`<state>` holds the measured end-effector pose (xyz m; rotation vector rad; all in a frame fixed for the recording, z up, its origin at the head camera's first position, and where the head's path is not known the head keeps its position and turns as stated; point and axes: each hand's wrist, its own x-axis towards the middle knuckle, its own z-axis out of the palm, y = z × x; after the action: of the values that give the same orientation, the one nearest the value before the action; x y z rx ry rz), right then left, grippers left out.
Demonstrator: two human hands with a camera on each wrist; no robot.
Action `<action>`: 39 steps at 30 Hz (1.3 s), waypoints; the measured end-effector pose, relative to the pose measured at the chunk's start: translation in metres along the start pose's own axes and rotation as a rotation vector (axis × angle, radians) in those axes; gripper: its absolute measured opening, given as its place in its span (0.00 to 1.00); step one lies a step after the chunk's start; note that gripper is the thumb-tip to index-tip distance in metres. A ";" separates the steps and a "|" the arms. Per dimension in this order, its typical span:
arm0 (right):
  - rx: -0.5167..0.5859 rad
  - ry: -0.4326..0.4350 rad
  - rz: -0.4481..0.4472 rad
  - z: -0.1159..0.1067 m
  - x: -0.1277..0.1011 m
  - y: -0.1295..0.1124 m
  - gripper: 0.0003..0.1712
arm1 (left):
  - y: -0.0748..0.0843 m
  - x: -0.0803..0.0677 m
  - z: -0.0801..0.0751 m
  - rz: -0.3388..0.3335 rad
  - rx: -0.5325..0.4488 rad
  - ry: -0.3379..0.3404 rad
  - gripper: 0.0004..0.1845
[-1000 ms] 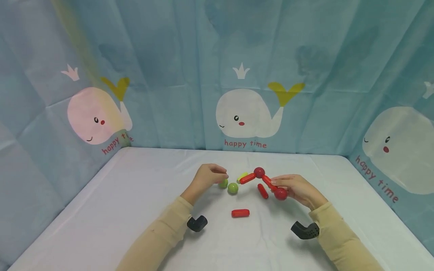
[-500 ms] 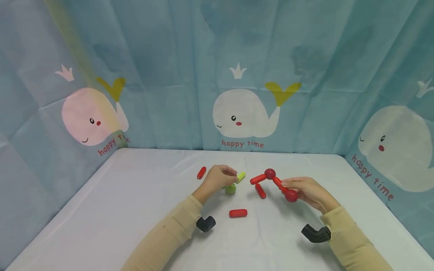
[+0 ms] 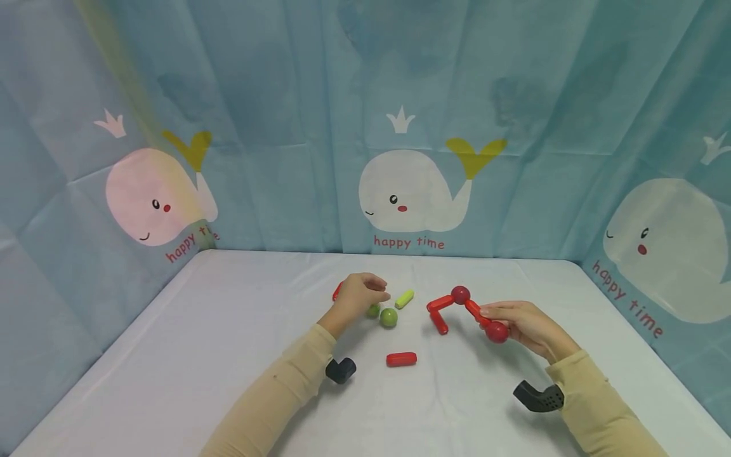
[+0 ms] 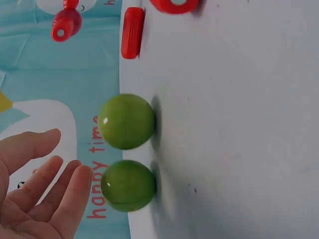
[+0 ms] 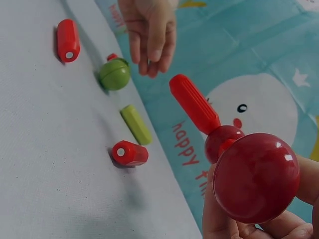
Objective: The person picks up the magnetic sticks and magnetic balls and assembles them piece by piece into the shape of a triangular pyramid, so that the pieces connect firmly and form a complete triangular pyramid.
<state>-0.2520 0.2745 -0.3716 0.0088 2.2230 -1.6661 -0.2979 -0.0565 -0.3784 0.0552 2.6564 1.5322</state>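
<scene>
Right hand [image 3: 528,325] pinches red rod-and-ball chain [image 3: 472,308] right of green balls [image 3: 389,318]; left hand [image 3: 355,301], fingers loose, hovers near them. I read step as choosing part; next likely needs left pinch.

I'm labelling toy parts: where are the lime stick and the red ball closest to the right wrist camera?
Lime stick [image 3: 404,299], head view: middle of its length.
Red ball [image 5: 256,178], right wrist view: centre of its visible side.
</scene>
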 end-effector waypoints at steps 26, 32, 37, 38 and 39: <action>0.013 -0.025 -0.012 0.012 0.006 0.002 0.27 | -0.025 -0.007 -0.022 -0.116 0.158 -0.123 0.13; -0.003 -0.037 -0.024 0.023 0.011 0.000 0.27 | -0.031 -0.019 -0.029 -0.094 0.180 -0.184 0.13; -0.009 -0.035 -0.022 0.034 0.015 -0.004 0.27 | -0.033 -0.032 -0.034 -0.088 0.206 -0.213 0.13; -0.016 -0.038 -0.025 0.037 0.016 -0.005 0.28 | -0.034 -0.034 -0.035 -0.084 0.208 -0.214 0.13; -0.017 -0.041 -0.029 0.040 0.017 -0.006 0.28 | -0.035 -0.036 -0.036 -0.081 0.210 -0.214 0.13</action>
<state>-0.2582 0.2319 -0.3801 -0.0615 2.2168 -1.6468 -0.2648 -0.1079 -0.3893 0.1153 2.6014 1.1489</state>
